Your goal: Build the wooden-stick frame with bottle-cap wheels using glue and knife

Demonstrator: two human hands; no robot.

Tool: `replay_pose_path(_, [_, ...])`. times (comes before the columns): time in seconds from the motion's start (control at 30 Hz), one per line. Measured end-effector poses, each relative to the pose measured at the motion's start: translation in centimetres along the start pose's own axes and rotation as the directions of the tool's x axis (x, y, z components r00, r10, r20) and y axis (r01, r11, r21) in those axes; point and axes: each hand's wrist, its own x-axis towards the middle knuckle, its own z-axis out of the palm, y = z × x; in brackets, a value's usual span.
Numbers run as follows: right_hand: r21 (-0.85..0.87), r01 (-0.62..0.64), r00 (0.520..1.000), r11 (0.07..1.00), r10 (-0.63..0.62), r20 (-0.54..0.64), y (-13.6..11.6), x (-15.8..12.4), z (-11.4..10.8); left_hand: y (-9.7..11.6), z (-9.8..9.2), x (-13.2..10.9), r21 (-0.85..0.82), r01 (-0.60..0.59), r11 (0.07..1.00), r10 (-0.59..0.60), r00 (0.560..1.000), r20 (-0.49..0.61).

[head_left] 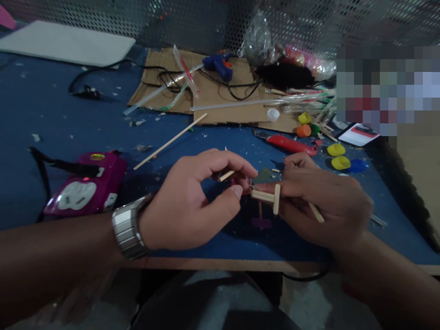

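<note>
Blue tabletop (103, 140) scattered with scraps runs back to a perforated metal panel (113, 16); between the hands, at the right hand's (319, 201) fingertips, is a small wooden stick assembly (265, 196) with a crosspiece at one end; the right hand is closed around it, and a cut stick (316, 212) juts out below its fingers; the left hand (195, 197) curls with thumb and forefinger narrowly apart, a short stick (227, 175) showing among its fingers, though whether it grips anything firmly I cannot tell; just below the fingertips shows a purple piece (261, 223); beyond the right hand lie a red-handled cutter (288, 143) and yellow caps (336, 149); beyond the left hand, a long stick (168, 142); left of its wrist, a magenta power adapter (103, 183); farthest from both hands, a blue glue gun (220, 66) on cardboard (230, 107).
</note>
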Motion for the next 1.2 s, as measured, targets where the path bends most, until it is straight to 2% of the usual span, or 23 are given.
replay_pose_path(0.2, [0.052,-0.087,0.986,0.995,0.093,-0.136,0.5,-0.6,0.0,-0.4,-0.2,0.1,0.036,0.038,0.999,-0.038,0.999,0.003])
replay_pose_path(0.33, [0.089,-0.176,0.971,0.98,0.187,-0.146,0.4,-0.7,0.2,-0.6,0.3,0.1,0.143,0.026,0.989,-0.037,0.996,0.076])
replay_pose_path(0.43, [0.095,-0.219,0.962,0.971,0.231,-0.144,0.2,-0.5,0.3,-0.7,0.3,0.0,0.207,0.008,0.978,-0.019,0.998,0.054])
replay_pose_path(0.57, [0.118,-0.201,0.965,0.972,0.217,-0.146,-0.1,-0.3,0.2,-1.1,0.4,0.1,0.312,0.037,0.949,-0.033,0.999,-0.016])
replay_pose_path(0.8, [0.098,-0.17,0.972,0.98,0.184,-0.147,0.2,-0.4,0.2,-2.2,1.2,-0.3,0.42,0.097,0.903,-0.149,0.985,0.093])
replay_pose_path(1.0, [0.12,-0.157,0.975,0.98,0.173,-0.137,0.5,-0.4,0.4,-2.2,1.3,-0.1,0.52,0.096,0.849,-0.171,0.981,0.097])
replay_pose_path(1.13, [0.098,-0.16,0.975,0.982,0.173,-0.141,0.5,-0.5,0.3,-2.1,1.2,-0.2,0.542,0.102,0.834,-0.195,0.974,0.117])
replay_pose_path(1.2, [0.092,-0.158,0.975,0.983,0.17,-0.144,0.5,-0.5,0.3,-1.9,1.1,-0.2,0.521,0.091,0.848,-0.165,0.981,0.098])
